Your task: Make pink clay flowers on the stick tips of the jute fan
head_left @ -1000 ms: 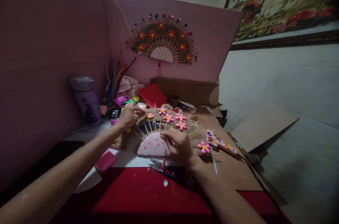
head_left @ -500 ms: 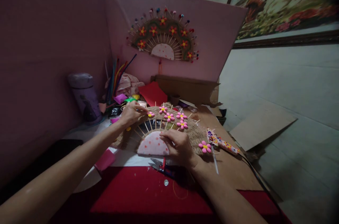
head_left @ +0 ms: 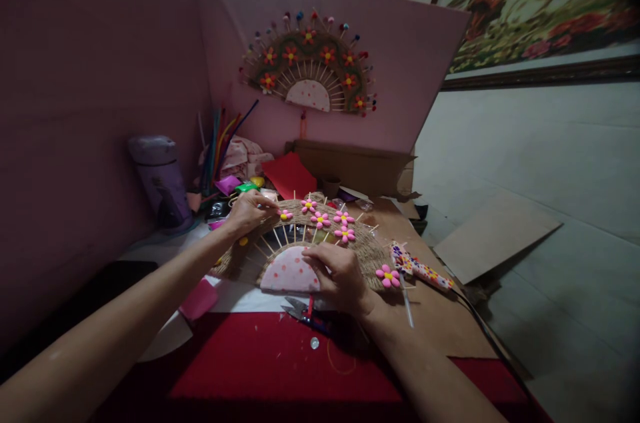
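A half-round fan of coiled twine over wooden sticks lies in front of me, with pink clay flowers along its band. Its white base has red dots. My right hand is closed on the right side of that base, thumb and fingers at its edge. At the upper left of the band, my left hand pinches with its fingertips beside a partly petalled pink flower. Whatever is between those fingertips is too small to make out. A yellow dot sits on the band below the left wrist.
Thread snips lie just below the fan on the red cloth. A flower-patterned glue gun rests at right on cardboard. A purple bottle stands at left. A finished fan hangs on the pink panel behind.
Both hands stay practically where they were, the left at the same flower and the right on the base. The view has shifted very slightly.
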Demonstrator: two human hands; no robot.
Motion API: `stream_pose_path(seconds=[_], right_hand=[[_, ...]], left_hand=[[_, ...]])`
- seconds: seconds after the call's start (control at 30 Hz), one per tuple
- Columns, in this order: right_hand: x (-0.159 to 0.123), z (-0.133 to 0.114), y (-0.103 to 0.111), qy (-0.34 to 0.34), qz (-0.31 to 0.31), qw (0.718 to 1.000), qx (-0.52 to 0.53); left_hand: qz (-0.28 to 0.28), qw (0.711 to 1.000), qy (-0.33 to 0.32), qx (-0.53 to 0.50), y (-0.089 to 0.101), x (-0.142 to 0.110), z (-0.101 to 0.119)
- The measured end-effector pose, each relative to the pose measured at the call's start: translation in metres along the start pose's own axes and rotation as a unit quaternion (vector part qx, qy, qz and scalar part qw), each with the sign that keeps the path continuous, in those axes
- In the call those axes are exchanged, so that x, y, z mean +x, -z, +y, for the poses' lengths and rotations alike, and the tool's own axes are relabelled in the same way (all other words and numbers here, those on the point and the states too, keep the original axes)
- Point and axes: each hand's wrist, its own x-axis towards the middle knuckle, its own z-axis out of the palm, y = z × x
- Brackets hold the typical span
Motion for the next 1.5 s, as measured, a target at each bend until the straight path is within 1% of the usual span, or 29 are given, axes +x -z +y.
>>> stream_pose_path(seconds=[0.23,0.43,0.67,0.83,0.97,1.2,1.5], right_hand=[[0.002,-0.003,0.002,0.0,-0.002,1.0,0.0],[0.003,-0.002,0.002,0.006,0.004,1.0,-0.002],[0.002,-0.002,0.001,0.011,0.009,1.0,-0.005],[0.002,-0.002,0.001,0.009,0.009,1.0,-0.007],[0.002,-0.002,0.001,0.005,0.012,1.0,-0.006],[0.003,-0.004,0.002,0.005,0.008,1.0,-0.003],[0.003,-0.003,0.002,0.01,0.019,1.0,-0.01]], left_hand=[[-0.004,0.999,-0.008,0.034,-0.001,0.0,-0.001],[-0.006,0.995,-0.021,0.102,0.001,-0.004,0.004],[0.005,0.978,-0.064,0.2,0.012,-0.012,0.014],[-0.007,0.958,-0.099,0.268,0.01,-0.023,0.022],[-0.01,0.953,-0.108,0.284,0.008,-0.026,0.026],[-0.001,0.947,-0.103,0.305,0.015,-0.032,0.03],[-0.01,0.936,-0.128,0.328,0.009,-0.037,0.031]])
